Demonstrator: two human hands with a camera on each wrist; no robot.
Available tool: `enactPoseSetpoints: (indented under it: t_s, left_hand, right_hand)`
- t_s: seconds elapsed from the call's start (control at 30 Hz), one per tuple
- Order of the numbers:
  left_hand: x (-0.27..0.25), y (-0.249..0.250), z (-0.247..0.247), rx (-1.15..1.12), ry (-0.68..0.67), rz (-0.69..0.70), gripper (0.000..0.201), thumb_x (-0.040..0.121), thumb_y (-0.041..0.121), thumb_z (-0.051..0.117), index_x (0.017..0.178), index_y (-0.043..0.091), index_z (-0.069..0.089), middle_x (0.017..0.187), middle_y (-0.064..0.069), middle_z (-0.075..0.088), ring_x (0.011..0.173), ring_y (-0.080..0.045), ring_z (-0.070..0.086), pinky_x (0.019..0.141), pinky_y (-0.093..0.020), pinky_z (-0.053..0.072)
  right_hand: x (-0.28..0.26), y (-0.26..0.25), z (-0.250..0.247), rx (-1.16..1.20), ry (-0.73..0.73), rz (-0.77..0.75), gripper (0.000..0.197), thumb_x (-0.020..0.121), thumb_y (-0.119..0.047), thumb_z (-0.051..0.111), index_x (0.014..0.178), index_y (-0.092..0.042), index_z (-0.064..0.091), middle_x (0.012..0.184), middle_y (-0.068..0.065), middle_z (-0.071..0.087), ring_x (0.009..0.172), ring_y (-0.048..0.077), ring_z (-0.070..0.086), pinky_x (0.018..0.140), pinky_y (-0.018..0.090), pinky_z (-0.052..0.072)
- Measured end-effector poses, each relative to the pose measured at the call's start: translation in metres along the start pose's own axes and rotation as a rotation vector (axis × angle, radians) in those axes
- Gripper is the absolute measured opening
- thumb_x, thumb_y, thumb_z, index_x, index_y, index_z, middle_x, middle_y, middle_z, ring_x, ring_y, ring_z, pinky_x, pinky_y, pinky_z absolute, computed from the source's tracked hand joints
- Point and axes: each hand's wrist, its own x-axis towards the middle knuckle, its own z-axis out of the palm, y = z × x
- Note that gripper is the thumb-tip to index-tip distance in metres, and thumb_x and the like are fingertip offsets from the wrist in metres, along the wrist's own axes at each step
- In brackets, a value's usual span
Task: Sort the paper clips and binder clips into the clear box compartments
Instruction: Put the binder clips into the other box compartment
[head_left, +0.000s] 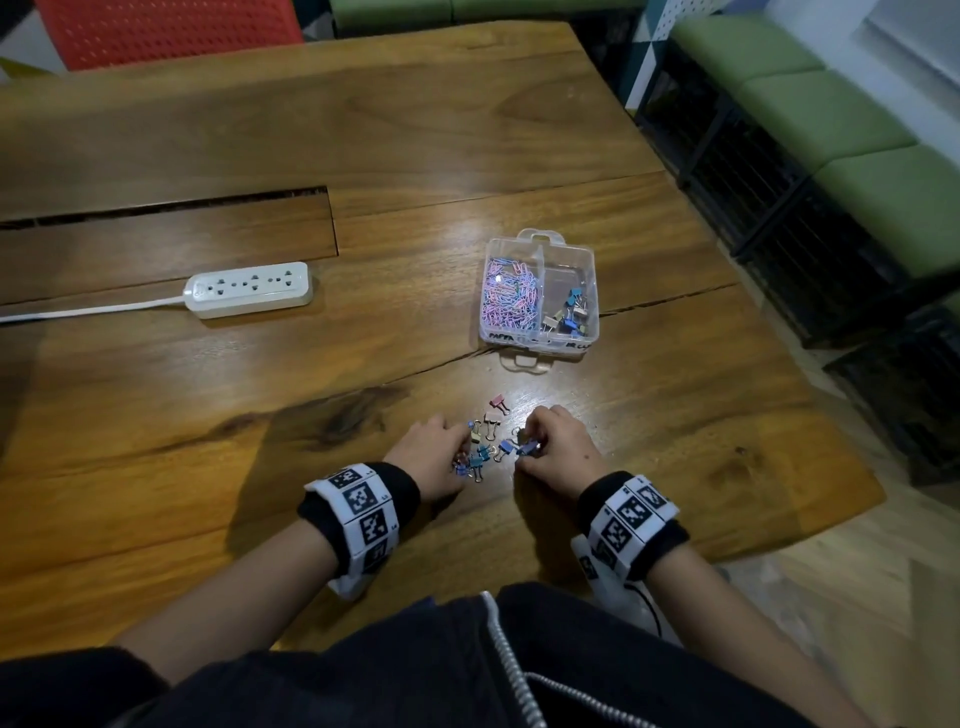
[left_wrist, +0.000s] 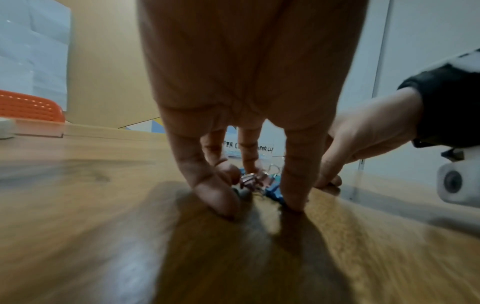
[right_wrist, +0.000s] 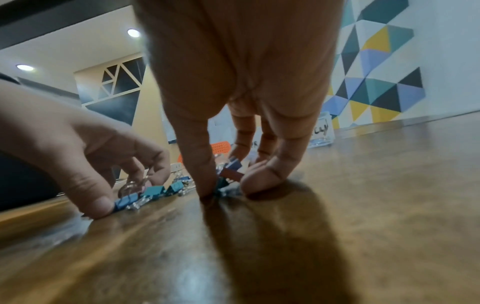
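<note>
A clear box (head_left: 540, 244) stands on the wooden table (head_left: 311, 389); its left compartment holds pastel paper clips (head_left: 511, 296) and its right one several binder clips (head_left: 569, 312). Nearer me, several loose binder clips (head_left: 488, 441) lie between my hands, and a pink binder clip (head_left: 500, 402) lies just beyond them. My left hand (head_left: 436, 452) curls its fingers round the clips at the pile's left (left_wrist: 255, 181). My right hand (head_left: 550, 441) pinches blue and dark clips (right_wrist: 231, 172) between thumb and fingers at the pile's right. All the fingertips touch the table.
A white power strip (head_left: 249, 288) with its cord lies at the left. Behind it, a long slot (head_left: 171, 208) cuts into the table. An orange chair (head_left: 166, 31) stands at the far edge, and green benches (head_left: 831, 114) lie past the right edge.
</note>
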Motion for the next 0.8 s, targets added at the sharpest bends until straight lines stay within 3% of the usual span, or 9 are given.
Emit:
enactPoseSetpoints:
  t_s: [0.1,0.17,0.27,0.4,0.5,0.63,0.7,0.73,0.8]
  left_hand:
    - [0.004,0.002,0.002,-0.010,0.019,0.014,0.034,0.081,0.023,0.063,0.111,0.017,0.049,0.116,-0.004,0.046,0.097,-0.017,0.046,0.078,-0.024,0.042]
    - [0.005,0.005,0.004,-0.009,0.048,0.036,0.029,0.081,0.021,0.062,0.106,0.016,0.049,0.114,-0.003,0.047,0.092,-0.015,0.044,0.075,-0.023,0.042]
    - [0.007,0.010,0.005,0.019,0.074,0.067,0.025,0.082,0.021,0.059,0.104,0.016,0.050,0.111,-0.004,0.051,0.092,-0.017,0.045,0.071,-0.023,0.038]
    - [0.006,0.013,0.005,0.074,0.075,0.107,0.045,0.084,0.022,0.057,0.127,0.016,0.046,0.121,-0.006,0.052,0.107,-0.023,0.049,0.084,-0.030,0.044]
    - [0.005,0.015,0.004,0.089,0.081,0.144,0.045,0.086,0.020,0.053,0.130,0.016,0.044,0.123,-0.005,0.052,0.108,-0.023,0.049,0.086,-0.030,0.044]
    - [0.007,0.011,0.005,0.052,0.102,0.162,0.034,0.085,0.015,0.049,0.120,0.014,0.049,0.114,-0.007,0.055,0.103,-0.024,0.051,0.080,-0.028,0.041]
    - [0.007,0.007,0.004,-0.006,0.122,0.143,0.025,0.084,0.015,0.051,0.109,0.013,0.052,0.105,-0.007,0.055,0.098,-0.023,0.051,0.080,-0.029,0.044]
    - [0.007,0.006,0.002,-0.051,0.130,0.124,0.022,0.084,0.015,0.053,0.105,0.012,0.053,0.100,-0.005,0.054,0.094,-0.021,0.050,0.079,-0.028,0.045]
    - [0.007,0.001,-0.003,-0.139,0.160,0.094,0.014,0.080,0.013,0.058,0.092,0.012,0.051,0.091,-0.001,0.049,0.085,-0.018,0.047,0.070,-0.024,0.042]
  right_hand:
    - [0.004,0.003,-0.003,-0.034,-0.002,-0.009,0.018,0.075,-0.006,0.064,0.081,-0.014,0.050,0.086,-0.001,0.047,0.080,0.013,0.044,0.057,0.009,0.029]
    - [0.008,0.005,-0.005,-0.016,-0.012,0.007,0.011,0.076,-0.003,0.062,0.083,-0.008,0.055,0.086,-0.001,0.050,0.081,0.013,0.047,0.057,0.011,0.032]
    - [0.015,0.007,-0.016,0.057,0.003,0.043,0.011,0.078,-0.002,0.061,0.078,-0.011,0.054,0.082,-0.003,0.051,0.081,0.014,0.050,0.061,0.013,0.037]
    - [0.036,-0.004,-0.056,0.204,0.166,0.050,0.011,0.081,-0.002,0.060,0.087,-0.010,0.055,0.078,-0.007,0.050,0.071,0.007,0.051,0.056,0.015,0.042]
    - [0.058,-0.011,-0.084,0.308,0.318,0.036,0.015,0.081,-0.005,0.062,0.095,-0.005,0.059,0.090,0.002,0.057,0.079,0.014,0.056,0.065,0.018,0.048]
    - [0.082,-0.011,-0.097,0.324,0.364,0.075,0.030,0.083,-0.012,0.061,0.112,-0.002,0.058,0.112,0.008,0.061,0.092,0.014,0.057,0.071,0.014,0.047]
    - [0.082,-0.011,-0.095,0.327,0.335,0.048,0.033,0.085,-0.012,0.058,0.117,-0.003,0.054,0.116,0.005,0.057,0.096,0.013,0.055,0.065,0.008,0.049]
    - [0.078,-0.011,-0.090,0.316,0.340,0.020,0.031,0.086,-0.011,0.056,0.117,-0.004,0.054,0.115,0.004,0.056,0.095,0.014,0.055,0.067,0.011,0.051]
    - [0.065,-0.011,-0.072,0.231,0.349,-0.081,0.025,0.086,-0.007,0.055,0.111,-0.005,0.057,0.113,0.009,0.059,0.095,0.018,0.056,0.083,0.027,0.053]
